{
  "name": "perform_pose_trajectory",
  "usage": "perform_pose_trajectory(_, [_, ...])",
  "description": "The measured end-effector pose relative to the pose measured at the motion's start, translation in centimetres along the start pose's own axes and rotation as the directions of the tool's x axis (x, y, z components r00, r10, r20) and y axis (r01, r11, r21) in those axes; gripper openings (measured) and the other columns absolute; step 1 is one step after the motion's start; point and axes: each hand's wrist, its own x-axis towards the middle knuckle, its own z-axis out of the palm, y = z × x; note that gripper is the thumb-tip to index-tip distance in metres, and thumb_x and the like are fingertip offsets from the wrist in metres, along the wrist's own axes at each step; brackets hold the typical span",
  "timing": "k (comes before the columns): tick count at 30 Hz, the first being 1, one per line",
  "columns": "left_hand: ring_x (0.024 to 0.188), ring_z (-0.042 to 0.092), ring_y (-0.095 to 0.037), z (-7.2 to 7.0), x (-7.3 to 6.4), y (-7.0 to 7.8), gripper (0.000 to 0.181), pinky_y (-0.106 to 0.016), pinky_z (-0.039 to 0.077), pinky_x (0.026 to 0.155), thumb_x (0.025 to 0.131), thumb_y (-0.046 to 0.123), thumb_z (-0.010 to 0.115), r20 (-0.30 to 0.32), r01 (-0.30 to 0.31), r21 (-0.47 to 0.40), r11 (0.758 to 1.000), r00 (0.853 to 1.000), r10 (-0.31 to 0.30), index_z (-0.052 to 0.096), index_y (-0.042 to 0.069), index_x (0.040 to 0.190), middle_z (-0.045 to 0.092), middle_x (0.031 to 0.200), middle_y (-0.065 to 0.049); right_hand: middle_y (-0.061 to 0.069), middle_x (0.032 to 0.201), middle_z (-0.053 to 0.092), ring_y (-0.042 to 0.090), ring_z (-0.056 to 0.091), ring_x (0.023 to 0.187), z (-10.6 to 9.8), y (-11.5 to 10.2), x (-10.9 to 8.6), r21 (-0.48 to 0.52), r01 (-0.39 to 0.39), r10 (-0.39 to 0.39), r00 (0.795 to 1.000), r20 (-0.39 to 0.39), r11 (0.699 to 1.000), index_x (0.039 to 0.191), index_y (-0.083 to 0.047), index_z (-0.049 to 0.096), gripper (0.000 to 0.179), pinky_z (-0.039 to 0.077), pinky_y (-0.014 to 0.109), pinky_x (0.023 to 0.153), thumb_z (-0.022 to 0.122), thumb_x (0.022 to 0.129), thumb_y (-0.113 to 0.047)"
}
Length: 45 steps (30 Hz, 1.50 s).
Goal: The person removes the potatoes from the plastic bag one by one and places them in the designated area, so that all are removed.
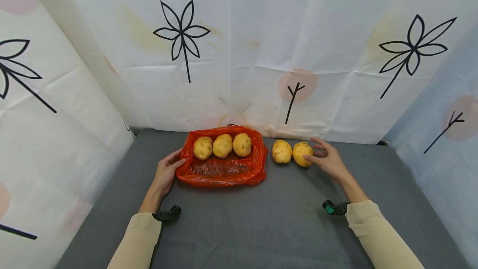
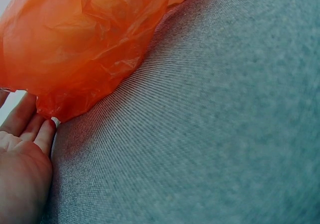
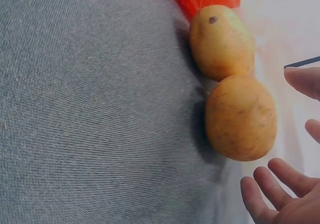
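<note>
A red plastic bag (image 1: pixel 220 181) lies with its mouth spread wide, and three potatoes (image 1: pixel 222 146) sit in a row inside it. At its left edge, my left hand (image 1: pixel 166 172) holds the rim, the thumb over the plastic. The left wrist view shows that hand (image 2: pixel 22 164) against the outside of the bag (image 2: pixel 80 39), with part of the grip hidden. Right of the bag, two potatoes stand side by side: a nearer-to-bag potato (image 1: pixel 281 151) and an outer potato (image 1: pixel 302 154). Around the outer potato (image 3: pixel 241 118) my right hand (image 3: pixel 295 199) is spread, fingers apart from it.
A grey cloth-covered table (image 1: pixel 254 223) lies under everything. Pale printed fabric (image 1: pixel 239 94) hangs behind the bag and potatoes, with more on both sides. Each wrist wears a black strap device, one on the left (image 1: pixel 168 213) and one on the right (image 1: pixel 335 208).
</note>
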Motion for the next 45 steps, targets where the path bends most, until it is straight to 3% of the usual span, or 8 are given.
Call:
perform_pose_trajectory(10, [0.127, 0.049, -0.014, 0.0, -0.1, -0.2, 0.051, -0.016, 0.049, 0.093, 0.104, 0.011, 0.059, 0.004, -0.005, 0.0, 1.0, 1.0, 0.005, 0.045, 0.004, 0.153, 0.044, 0.152, -0.015, 0.031, 0.155, 0.031, 0.053, 0.035, 0.137, -0.5, -1.6, -1.4, -0.042, 0.038, -0.039, 0.999, -0.023, 0.998, 0.16, -0.01, 0.031, 0.081, 0.042, 0.068, 0.099, 0.075, 0.095, -0.027])
perform_pose_trajectory(19, [0.124, 0.051, -0.009, 0.0, -0.3, -0.3, 0.054, -0.016, 0.049, 0.093, 0.104, 0.015, 0.06, 0.018, -0.023, 0.014, 1.0, 1.0, 0.023, 0.043, 0.002, 0.153, 0.042, 0.153, -0.018, 0.028, 0.156, 0.033, 0.05, 0.037, 0.136, 0.3, -2.8, -2.1, -0.035, 0.094, -0.095, 0.995, -0.03, 0.995, 0.159, -0.014, 0.036, 0.077, 0.044, 0.066, 0.096, 0.076, 0.094, -0.028])
perform_pose_trajectory(36, [0.129, 0.048, -0.015, 0.1, -0.2, -0.2, 0.052, -0.016, 0.049, 0.093, 0.104, 0.012, 0.06, 0.005, 0.0, 0.007, 1.0, 1.0, 0.0, 0.044, 0.005, 0.153, 0.044, 0.152, -0.014, 0.022, 0.151, 0.043, 0.047, 0.044, 0.133, 4.4, -5.9, -1.5, 0.075, 0.194, -0.195, 0.981, 0.015, 0.978, 0.154, -0.015, 0.045, 0.069, 0.042, 0.063, 0.103, 0.077, 0.093, -0.019])
perform_pose_trajectory(45, [0.125, 0.05, -0.013, 0.0, -0.1, 0.0, 0.052, -0.016, 0.049, 0.092, 0.104, 0.014, 0.059, 0.009, -0.018, 0.027, 0.999, 1.0, 0.017, 0.043, 0.003, 0.153, 0.043, 0.152, -0.017, 0.022, 0.15, 0.044, 0.046, 0.042, 0.134, 6.7, -7.8, -0.4, 0.163, 0.212, -0.224, 0.973, 0.061, 0.964, 0.152, -0.012, 0.046, 0.069, 0.035, 0.065, 0.108, 0.078, 0.091, -0.016])
